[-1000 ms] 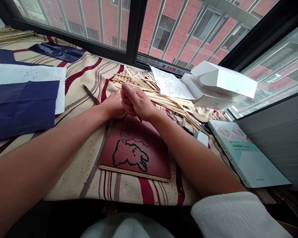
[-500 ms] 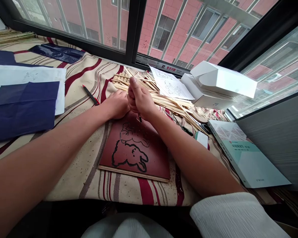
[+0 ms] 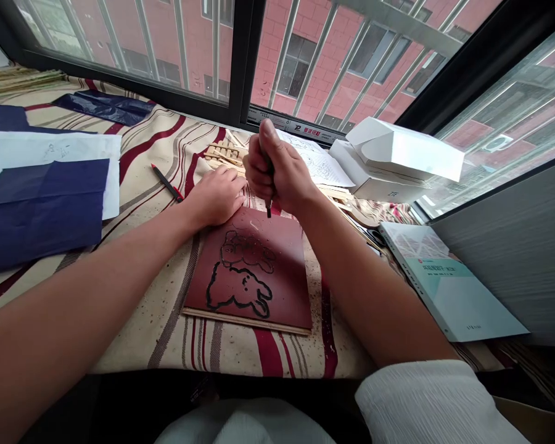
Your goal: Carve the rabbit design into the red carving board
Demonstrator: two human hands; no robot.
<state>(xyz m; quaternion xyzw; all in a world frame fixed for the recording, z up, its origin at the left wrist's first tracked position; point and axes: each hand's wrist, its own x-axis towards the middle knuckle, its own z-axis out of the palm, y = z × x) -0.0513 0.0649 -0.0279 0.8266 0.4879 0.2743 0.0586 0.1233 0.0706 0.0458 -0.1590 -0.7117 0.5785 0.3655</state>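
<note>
A reddish-brown wooden board (image 3: 284,265) lies flat before me, with two animal outlines cut into its surface in dark lines. My right hand (image 3: 280,169) is closed in a fist, thumb on top, around a carving tool (image 3: 269,209). Only the tool's dark lower end shows, pointing down and held above the board's far edge. My left hand (image 3: 219,194) rests with its palm down and fingers stretched out at the far left corner of the board. Its fingertips reach past that edge, beside the raised fist.
Wooden sticks (image 3: 224,154) and a printed sheet (image 3: 321,163) lie beyond my hands. A white box (image 3: 388,169) and a book (image 3: 457,290) are on the right. To the left are a red-and-black pen (image 3: 166,182), dark blue sheets (image 3: 41,213) and white paper (image 3: 113,145).
My right hand has risen off the board with the carving tool, coming up and slightly right. My left hand stays at the far left corner. The view has shifted slightly.
</note>
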